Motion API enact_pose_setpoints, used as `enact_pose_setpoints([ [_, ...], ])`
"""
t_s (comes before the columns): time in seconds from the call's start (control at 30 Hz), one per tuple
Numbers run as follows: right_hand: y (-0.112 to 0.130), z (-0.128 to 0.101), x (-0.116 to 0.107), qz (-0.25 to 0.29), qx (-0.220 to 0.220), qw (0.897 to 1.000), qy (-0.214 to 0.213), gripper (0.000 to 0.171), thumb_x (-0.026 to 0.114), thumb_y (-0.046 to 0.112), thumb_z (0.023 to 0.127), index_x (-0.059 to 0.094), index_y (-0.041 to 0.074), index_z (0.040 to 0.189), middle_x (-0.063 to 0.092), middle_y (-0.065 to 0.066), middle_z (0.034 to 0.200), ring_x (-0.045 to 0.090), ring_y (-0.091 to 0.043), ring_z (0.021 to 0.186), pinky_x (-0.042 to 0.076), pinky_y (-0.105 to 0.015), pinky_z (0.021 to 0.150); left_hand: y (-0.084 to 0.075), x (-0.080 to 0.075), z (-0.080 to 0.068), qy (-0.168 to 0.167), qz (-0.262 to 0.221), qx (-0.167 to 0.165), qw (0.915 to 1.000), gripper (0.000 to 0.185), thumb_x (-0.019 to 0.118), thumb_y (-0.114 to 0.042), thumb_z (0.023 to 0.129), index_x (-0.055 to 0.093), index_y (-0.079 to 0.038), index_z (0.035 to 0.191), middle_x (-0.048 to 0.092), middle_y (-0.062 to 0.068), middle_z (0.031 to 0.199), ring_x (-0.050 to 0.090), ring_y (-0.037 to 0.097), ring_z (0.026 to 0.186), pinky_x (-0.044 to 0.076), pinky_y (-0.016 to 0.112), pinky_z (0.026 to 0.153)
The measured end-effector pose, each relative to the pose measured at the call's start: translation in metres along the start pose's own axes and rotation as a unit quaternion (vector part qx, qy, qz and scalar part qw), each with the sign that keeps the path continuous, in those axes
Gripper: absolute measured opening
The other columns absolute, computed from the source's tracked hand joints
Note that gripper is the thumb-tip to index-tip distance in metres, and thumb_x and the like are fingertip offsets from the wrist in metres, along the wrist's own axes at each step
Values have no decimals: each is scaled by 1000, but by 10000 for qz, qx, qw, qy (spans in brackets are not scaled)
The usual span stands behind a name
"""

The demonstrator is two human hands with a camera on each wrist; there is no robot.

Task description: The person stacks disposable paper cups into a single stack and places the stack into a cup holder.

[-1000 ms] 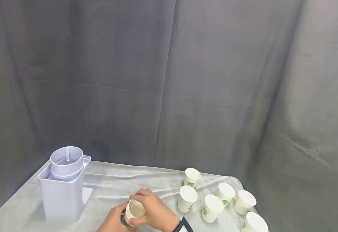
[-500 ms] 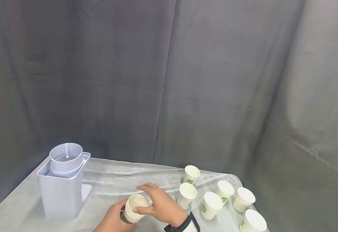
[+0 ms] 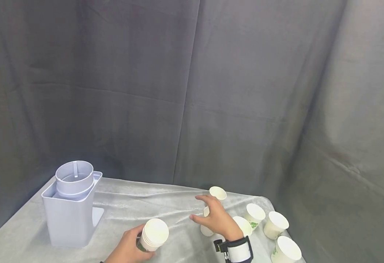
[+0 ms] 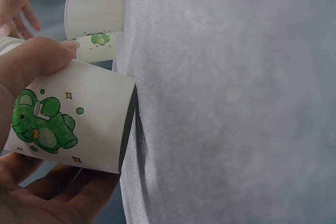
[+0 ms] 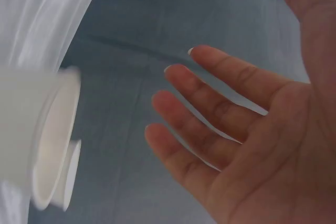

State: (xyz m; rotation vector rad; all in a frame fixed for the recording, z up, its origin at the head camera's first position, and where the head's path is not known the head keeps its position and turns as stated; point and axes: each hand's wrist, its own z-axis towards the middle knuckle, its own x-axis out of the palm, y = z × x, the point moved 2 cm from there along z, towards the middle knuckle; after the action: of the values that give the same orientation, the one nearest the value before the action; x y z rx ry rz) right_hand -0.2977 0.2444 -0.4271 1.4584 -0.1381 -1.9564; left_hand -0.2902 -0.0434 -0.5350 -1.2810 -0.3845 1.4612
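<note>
Stacked paper cups (image 3: 152,235) sit tilted on the worktop (image 3: 129,212), gripped by the left hand (image 3: 127,250); the right hand (image 3: 216,219), fingers (image 5: 210,93) spread wide, hovers over a loose cup (image 3: 206,226).

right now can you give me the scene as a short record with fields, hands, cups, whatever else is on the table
left hand: grips a stack of paper cups, base on the cloth
right hand: open, fingers spread, holds nothing, over the nearest loose cup
loose cups: six, upright, on the right side of the table
cup print: green elephant
holder: pale plastic box with a round tube on top, far left
table: covered in a light cloth
backdrop: grey curtain
</note>
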Motion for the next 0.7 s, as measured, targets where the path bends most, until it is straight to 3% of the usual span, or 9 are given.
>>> enact_pose_setpoints([
  [0.17, -22, -5, -4, -180, 58, 9996, -214, 69, 91, 29, 72, 64, -1, 128, 64, -16, 129, 56, -37, 125, 43, -55, 107, 0, 1, -1, 16, -17, -31, 10000, 73, 94, -19, 63, 63, -1, 126, 73, 5, 114, 68, 21, 102, 54, 38, 89],
  [0.4, -33, -5, -3, -342, 180, 9989, -263, 67, 90, 27, 69, 66, -3, 124, 65, -18, 126, 58, -38, 119, 46, -53, 103, 0, 0, -1, 11, -22, -20, 10000, 74, 95, -19, 62, 63, 0, 127, 73, 5, 113, 68, 18, 102, 54, 36, 88],
  [0.7, -40, -3, 1, -382, 280, 9988, 148, 70, 91, 22, 67, 64, -7, 125, 67, -22, 124, 60, -40, 118, 47, -55, 101, 0, -1, 0, -31, -11, -7, 10000, 77, 95, -19, 62, 62, 1, 128, 72, 7, 115, 67, 17, 103, 54, 36, 90],
])
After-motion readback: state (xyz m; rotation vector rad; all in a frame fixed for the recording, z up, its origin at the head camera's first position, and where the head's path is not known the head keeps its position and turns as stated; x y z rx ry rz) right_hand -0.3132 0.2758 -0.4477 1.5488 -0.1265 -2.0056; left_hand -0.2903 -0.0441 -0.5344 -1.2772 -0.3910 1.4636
